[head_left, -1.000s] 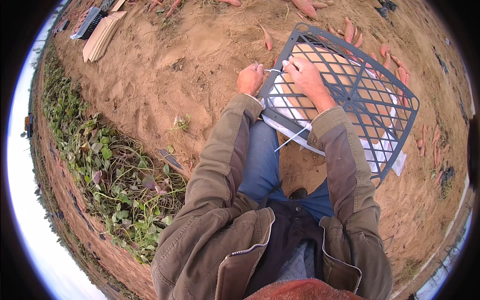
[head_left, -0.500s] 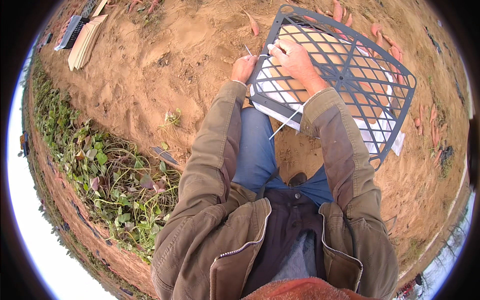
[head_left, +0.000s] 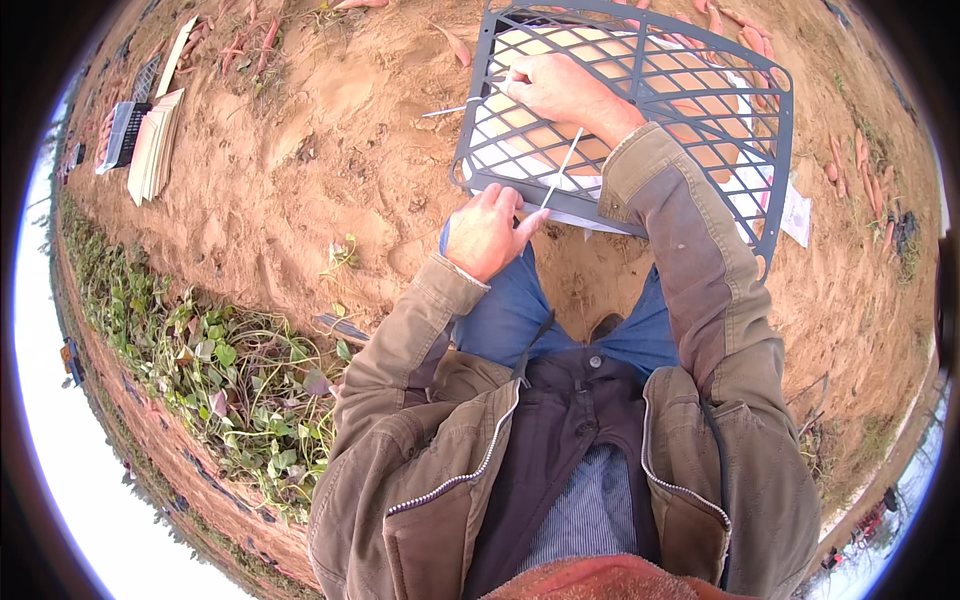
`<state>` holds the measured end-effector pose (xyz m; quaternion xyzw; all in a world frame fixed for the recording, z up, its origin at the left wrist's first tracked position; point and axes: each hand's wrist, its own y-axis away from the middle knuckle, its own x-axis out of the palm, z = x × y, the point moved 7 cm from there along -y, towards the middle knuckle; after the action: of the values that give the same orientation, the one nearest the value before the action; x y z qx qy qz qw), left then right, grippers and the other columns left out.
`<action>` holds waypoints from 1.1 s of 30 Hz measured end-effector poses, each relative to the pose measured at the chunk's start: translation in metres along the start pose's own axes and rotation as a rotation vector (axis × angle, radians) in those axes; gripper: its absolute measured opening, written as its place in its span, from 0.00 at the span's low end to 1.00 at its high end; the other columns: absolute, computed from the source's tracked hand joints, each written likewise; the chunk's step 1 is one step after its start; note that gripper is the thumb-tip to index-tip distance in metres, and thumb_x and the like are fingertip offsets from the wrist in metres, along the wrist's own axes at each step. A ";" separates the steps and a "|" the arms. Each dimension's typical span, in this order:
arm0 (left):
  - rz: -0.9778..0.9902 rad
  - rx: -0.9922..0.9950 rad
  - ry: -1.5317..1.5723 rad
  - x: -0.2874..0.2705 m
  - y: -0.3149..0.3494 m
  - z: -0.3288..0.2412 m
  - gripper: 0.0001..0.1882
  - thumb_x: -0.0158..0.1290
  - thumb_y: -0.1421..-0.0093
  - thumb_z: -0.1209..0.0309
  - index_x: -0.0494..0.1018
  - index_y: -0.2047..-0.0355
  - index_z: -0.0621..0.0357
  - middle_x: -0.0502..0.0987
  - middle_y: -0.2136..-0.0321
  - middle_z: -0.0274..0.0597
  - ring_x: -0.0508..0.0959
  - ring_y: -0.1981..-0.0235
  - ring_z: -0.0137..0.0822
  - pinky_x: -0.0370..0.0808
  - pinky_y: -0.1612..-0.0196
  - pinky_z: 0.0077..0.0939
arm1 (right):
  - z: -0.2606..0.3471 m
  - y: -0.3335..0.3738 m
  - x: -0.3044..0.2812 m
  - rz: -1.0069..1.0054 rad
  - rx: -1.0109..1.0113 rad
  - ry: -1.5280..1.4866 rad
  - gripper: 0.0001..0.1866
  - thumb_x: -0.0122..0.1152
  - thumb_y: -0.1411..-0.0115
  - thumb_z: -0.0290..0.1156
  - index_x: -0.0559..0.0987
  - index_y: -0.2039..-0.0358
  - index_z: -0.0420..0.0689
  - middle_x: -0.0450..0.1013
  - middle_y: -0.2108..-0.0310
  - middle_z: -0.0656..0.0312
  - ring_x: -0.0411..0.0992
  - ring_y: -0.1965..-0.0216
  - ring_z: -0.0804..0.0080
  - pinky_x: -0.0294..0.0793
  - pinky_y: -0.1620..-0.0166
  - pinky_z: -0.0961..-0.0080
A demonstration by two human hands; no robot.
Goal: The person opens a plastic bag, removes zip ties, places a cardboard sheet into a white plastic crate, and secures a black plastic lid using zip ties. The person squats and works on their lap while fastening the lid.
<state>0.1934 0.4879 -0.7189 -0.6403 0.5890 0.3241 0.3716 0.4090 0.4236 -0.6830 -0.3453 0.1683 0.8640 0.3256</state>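
A crate with a dark grey lattice lid [head_left: 640, 100] stands in front of me, tan sheets and white liner showing through its openings. My right hand [head_left: 560, 92] is closed in a pinch at the lid's left side, on a white cable tie [head_left: 445, 111] whose tail sticks out past the edge. Another white cable tie [head_left: 562, 170] slants from under my right palm towards my left thumb; what holds its upper end is hidden. My left hand [head_left: 483, 232] is closed over the crate's near rim [head_left: 570, 212] by the left corner, its thumb lying to the right.
Sweet potatoes [head_left: 868, 175] lie on the sandy soil right of the crate and beyond it. Flat boards [head_left: 155, 145] are stacked at the far left next to a black crate [head_left: 124, 135]. Leafy vines [head_left: 240, 385] cover the ground on the left.
My left hand has moved from the lid's left edge down to the near rim. The crate now appears farther left and higher in view; my right hand stays pinched at the lid's left side.
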 end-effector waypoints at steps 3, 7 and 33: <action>-0.089 0.076 -0.096 0.007 0.005 -0.028 0.14 0.65 0.36 0.58 0.77 0.65 0.54 0.78 0.70 0.42 0.82 0.71 0.49 0.80 0.67 0.43 | -0.003 0.029 -0.025 0.025 0.022 0.048 0.14 0.62 0.33 0.39 0.83 0.64 0.39 0.80 0.69 0.52 0.79 0.66 0.55 0.76 0.60 0.60; -0.042 0.106 -0.014 0.003 0.001 -0.034 0.11 0.65 0.35 0.64 0.77 0.69 0.56 0.79 0.70 0.44 0.81 0.72 0.50 0.79 0.68 0.43 | -0.006 0.080 -0.052 0.021 0.056 0.068 0.14 0.62 0.31 0.39 0.83 0.63 0.38 0.79 0.69 0.54 0.77 0.68 0.60 0.75 0.62 0.62; 0.552 -0.201 1.563 0.023 -0.093 -0.173 0.20 0.48 0.21 0.55 0.75 0.59 0.61 0.73 0.75 0.36 0.71 0.78 0.28 0.68 0.74 0.22 | -0.078 0.260 -0.123 -0.456 0.142 -1.368 0.20 0.55 0.22 0.37 0.81 0.45 0.33 0.82 0.60 0.61 0.80 0.61 0.76 0.81 0.54 0.77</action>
<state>0.2840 0.3305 -0.6404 -0.5434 0.7812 -0.0833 -0.2958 0.3375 0.1384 -0.6338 0.2679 -0.0937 0.7843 0.5517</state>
